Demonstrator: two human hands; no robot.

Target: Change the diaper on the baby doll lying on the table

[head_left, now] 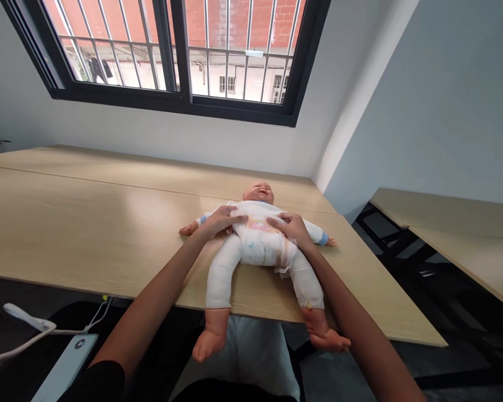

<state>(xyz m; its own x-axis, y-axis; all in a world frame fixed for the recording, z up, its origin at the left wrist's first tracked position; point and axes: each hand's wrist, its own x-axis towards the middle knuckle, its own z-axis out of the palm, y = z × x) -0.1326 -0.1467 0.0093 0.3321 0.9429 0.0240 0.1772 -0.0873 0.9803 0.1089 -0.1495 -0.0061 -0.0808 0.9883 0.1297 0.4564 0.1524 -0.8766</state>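
Note:
A baby doll (223, 268) lies on its back on the wooden table (88, 223), its head towards the window and its feet over the near edge. It wears a white top with blue cuffs and white leggings. Around its hips sits a white diaper (260, 248) with a coloured print at the waist. My left hand (225, 219) grips the diaper's waist at the left side, thumb on the front. At the other side my right hand (291, 226) holds the waist between thumb and fingers. Some fingertips are hidden behind the diaper's edge.
A white power bank or phone-like device (67, 365) with a white cable (29, 318) is at the lower left, below the table edge. Another table (456, 229) stands to the right, across a gap. A barred window (180, 56) is in the wall behind.

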